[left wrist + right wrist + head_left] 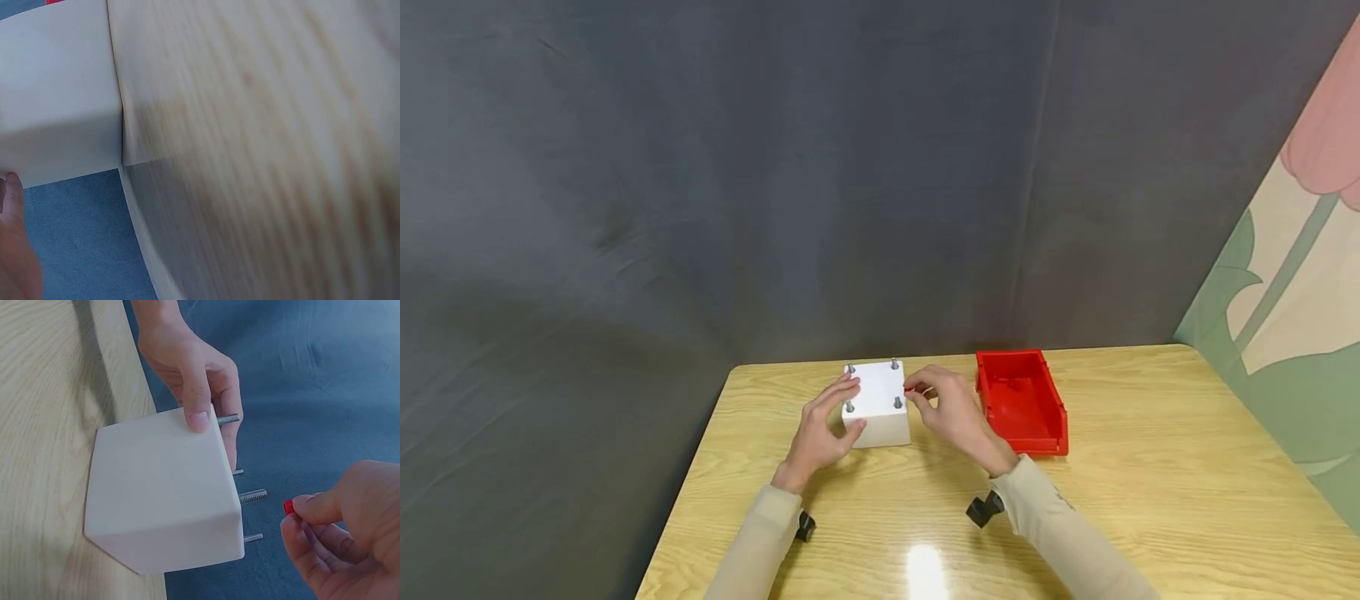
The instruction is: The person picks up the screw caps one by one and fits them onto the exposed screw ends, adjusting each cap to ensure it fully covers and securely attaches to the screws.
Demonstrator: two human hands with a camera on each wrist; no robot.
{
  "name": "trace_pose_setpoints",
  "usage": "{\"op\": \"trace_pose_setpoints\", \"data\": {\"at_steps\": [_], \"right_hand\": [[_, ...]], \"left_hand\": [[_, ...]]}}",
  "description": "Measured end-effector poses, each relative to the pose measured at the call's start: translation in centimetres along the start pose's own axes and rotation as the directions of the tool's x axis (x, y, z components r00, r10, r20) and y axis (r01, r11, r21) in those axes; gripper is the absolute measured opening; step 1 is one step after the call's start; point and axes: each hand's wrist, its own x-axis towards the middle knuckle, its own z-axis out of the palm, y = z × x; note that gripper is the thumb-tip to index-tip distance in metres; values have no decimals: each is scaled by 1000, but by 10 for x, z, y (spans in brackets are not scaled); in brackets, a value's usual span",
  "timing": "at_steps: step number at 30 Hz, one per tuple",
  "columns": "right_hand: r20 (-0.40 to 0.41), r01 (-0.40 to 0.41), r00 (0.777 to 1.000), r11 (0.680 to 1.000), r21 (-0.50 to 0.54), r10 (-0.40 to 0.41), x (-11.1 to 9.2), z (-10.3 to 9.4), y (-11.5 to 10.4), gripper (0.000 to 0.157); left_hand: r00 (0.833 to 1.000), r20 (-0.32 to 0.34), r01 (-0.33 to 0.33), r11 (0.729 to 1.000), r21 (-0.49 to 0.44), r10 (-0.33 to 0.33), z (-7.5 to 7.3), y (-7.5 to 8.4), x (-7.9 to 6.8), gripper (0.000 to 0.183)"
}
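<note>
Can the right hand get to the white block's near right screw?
Yes, most likely: the right hand is just beside that screw, pinching a small red piece, and nothing seems to stand between them. The left hand holds the white block from the other side.

You are at a small work station; whether it belongs to a lab, a workshop or a home, you cannot tell. Dark cloth (880, 183) screens your wood-grain tabletop (1157, 442) along its far and left edges, a flowered panel (1292, 333) stands beyond its right edge, and the bin (1021, 408) and studded block (877, 388) near the far edge suggest bench work.
</note>
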Motion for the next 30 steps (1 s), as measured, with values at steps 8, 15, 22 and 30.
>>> {"op": "trace_pose_setpoints", "data": {"at_steps": [8,15,22,30], "right_hand": [[24,-34,999,999,26,33,2,2,-3,11],[40,-37,999,999,30,36,4,4,-4,12],[52,-29,998,999,32,27,5,7,-2,11],[51,-27,998,999,41,25,6,12,-1,13]], "left_hand": [[1000,10,13,1000,5,-13,-3,-1,1,52],[999,26,35,999,6,-35,-3,-1,1,53],[999,30,39,999,15,-39,-3,-1,1,52],[999,32,34,999,31,-35,-2,-1,1,53]]}}
